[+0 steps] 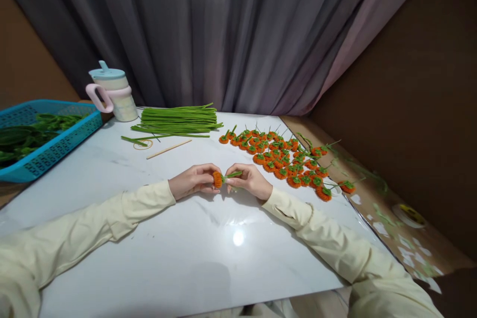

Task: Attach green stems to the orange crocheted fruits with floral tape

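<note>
Sleeves (93, 223) of pale cream cloth covered both arms, which entered from the lower corners and slanted inward, bringing the hands close together near the middle of the white table (149, 263). The left hand (196, 180) reached across with its wrist nearly straight, thumb and fingers curled around a small orange piece (217, 179) and gripping it at the fingertips. The right hand (249, 181) faced it from the other side, knuckles raised, thumb and forefinger pinching a green strip (234, 174) beside the piece's green top; one end of the strip jutted toward the right knuckles. The piece sat between the two hands, its green top turned to the right one; whether it touched the tabletop could not be told.

Beyond the right hand, many similar orange pieces (276, 153) lay in a loose spread. Beyond the left hand lay a thin stick (169, 149), then a bundle of green strips (179, 120), with a lidded mug (124, 107) and a blue basket (63, 151) farther left.
</note>
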`<state>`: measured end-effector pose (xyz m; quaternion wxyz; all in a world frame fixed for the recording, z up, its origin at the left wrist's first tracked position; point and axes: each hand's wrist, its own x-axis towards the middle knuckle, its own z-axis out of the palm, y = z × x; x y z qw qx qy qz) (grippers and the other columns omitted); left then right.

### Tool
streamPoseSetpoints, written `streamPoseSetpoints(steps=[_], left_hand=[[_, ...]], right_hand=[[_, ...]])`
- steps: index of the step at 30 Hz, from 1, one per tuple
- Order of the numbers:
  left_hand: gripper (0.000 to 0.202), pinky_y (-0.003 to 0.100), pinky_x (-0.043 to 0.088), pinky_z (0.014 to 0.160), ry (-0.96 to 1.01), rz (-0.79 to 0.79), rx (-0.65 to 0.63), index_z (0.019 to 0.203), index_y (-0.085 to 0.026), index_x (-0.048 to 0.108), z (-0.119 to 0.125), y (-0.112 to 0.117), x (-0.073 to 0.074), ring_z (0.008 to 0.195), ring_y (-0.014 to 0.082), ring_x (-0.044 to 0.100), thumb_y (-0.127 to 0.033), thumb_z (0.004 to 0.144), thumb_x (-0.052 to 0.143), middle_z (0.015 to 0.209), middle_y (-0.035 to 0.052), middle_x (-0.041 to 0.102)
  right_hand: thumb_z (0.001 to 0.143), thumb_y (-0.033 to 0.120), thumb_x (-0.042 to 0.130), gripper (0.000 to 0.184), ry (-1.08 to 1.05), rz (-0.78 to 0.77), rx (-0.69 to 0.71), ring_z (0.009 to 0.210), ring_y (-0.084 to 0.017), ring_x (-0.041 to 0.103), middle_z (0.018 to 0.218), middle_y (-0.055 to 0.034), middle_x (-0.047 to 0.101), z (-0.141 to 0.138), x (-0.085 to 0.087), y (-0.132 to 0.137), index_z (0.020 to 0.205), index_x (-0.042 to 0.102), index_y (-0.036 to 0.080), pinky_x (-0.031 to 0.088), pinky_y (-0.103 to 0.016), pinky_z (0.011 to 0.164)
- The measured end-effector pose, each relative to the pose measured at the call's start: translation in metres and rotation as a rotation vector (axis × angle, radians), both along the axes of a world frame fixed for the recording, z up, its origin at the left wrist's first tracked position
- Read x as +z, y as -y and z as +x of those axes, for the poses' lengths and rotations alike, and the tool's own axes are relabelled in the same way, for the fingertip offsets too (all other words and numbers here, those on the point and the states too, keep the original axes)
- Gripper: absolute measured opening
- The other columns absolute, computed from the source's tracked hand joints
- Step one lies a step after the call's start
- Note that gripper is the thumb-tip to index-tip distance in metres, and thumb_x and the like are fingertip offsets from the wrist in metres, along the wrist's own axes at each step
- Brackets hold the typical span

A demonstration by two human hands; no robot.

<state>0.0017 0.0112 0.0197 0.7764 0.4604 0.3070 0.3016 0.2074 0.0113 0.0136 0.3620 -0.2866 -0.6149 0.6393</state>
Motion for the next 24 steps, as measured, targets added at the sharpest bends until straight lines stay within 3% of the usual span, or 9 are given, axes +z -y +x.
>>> streamPoseSetpoints(steps=[24], left_hand=[[0.022, 0.026, 0.055, 0.071, -0.046, 0.013, 0.023, 0.085, -0.014, 0.060, -0.0010, 0.0006, 0.0042, 0.071, 0.0115, 0.060, -0.020, 0.067, 0.071, 0.077, -0.0004, 0.061]], right_hand=[[0.069, 0.035, 0.075, 0.030, -0.014, -0.081, 0.030, 0.052, -0.011, 0.057, 0.058, -0.0011, 0.064, -0.0016, 0.0086, 0.0020, 0.081, 0.060, 0.013, 0.042, -0.022, 0.054]])
